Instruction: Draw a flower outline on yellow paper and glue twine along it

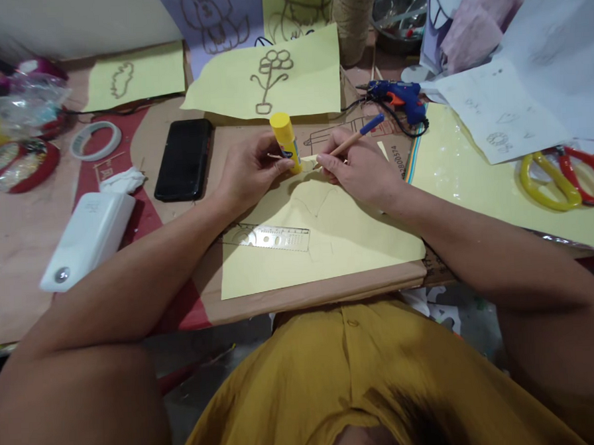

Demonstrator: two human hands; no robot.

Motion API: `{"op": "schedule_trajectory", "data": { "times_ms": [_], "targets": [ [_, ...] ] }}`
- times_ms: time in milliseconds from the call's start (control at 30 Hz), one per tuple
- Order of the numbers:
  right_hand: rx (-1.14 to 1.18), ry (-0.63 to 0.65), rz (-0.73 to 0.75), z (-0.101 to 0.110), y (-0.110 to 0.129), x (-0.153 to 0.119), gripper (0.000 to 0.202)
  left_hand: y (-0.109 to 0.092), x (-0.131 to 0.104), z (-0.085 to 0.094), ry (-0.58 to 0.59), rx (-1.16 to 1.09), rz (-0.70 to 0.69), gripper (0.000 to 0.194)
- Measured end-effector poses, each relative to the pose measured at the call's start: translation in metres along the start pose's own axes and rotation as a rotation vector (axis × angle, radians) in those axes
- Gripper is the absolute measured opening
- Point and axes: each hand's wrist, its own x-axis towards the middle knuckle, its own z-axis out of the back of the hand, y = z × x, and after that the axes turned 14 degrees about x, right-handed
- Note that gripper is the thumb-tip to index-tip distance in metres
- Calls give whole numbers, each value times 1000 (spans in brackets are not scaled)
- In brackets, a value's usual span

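Observation:
Upright on a pale yellow sheet of paper (pixel 274 273), a yellow glue stick (pixel 286 142) is gripped near its base by the fingers of my left hand (pixel 252 168). My right hand (pixel 361 163) pinches a pen (pixel 357 136) with a tan barrel and blue end cap, its tip down at the paper just right of the glue stick. Faint pencil lines, among them a V shape, show on the sheet below my hands. A clear ruler (pixel 278 238) lies across the sheet's left part. The sheet's far edge is partly hidden by my hands.
Left are a black phone (pixel 183 159), a white power bank (pixel 89 240) and a tape roll (pixel 95 141). A blue glue gun (pixel 397 99) with its cord sits behind my right hand. Scissors (pixel 548 181) lie right, and a flower drawing (pixel 221 97) lies behind.

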Motion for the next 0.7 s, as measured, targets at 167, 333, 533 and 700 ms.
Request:
{"op": "schedule_trajectory", "data": {
  "times_ms": [167,333,533,700],
  "targets": [
    [11,-9,-12,0,1,0,26,-4,-1,2,19,26,-7,46],
    [9,-4,-1,0,0,0,28,-3,0,1,9,8,-21,44],
    [15,-8,-15,0,1,0,25,1,0,-3,-10,-46,-5,45],
    [93,-4,-3,-1,-4,0,29,0,-2,1,-57,-63,6,51]
  ]
}}
